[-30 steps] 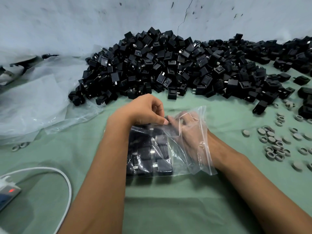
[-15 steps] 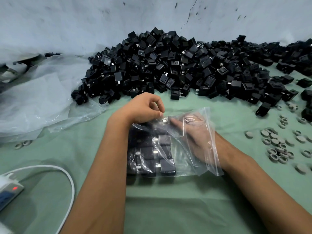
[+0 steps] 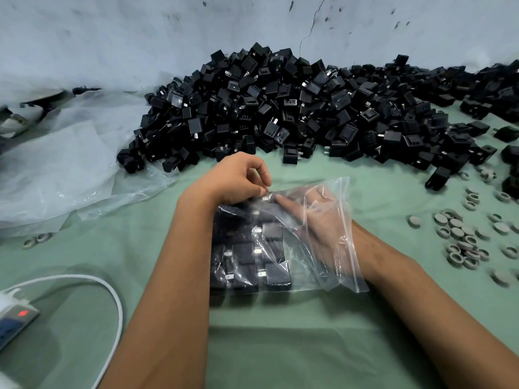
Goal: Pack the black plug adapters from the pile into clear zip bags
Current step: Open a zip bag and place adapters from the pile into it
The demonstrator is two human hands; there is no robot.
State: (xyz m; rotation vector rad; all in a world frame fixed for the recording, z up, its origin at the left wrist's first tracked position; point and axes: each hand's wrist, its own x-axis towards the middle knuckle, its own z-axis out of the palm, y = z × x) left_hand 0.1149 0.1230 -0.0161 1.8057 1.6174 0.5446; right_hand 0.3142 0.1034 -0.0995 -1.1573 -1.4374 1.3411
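Note:
A big pile of black plug adapters (image 3: 280, 108) lies against the wall at the back of the green table. In front of me lies a clear zip bag (image 3: 311, 276) with several adapters (image 3: 252, 254) stacked in its left half. My left hand (image 3: 236, 178) pinches the bag's plastic at its far edge, thumb and fingers curled. My right hand (image 3: 317, 220) is inside the bag through its right-hand mouth. Its fingers lie straight and point left, with the tips at an adapter by my left thumb.
Crumpled clear plastic sheeting (image 3: 70, 169) covers the table's left side. Several grey rings and discs (image 3: 460, 240) are scattered at the right. A power strip with a red light (image 3: 16, 315) and a white cable (image 3: 112, 299) sit at the lower left.
My right hand's fingers have stretched out flatter and further left inside the bag. My left hand keeps its pinch at the bag's far edge.

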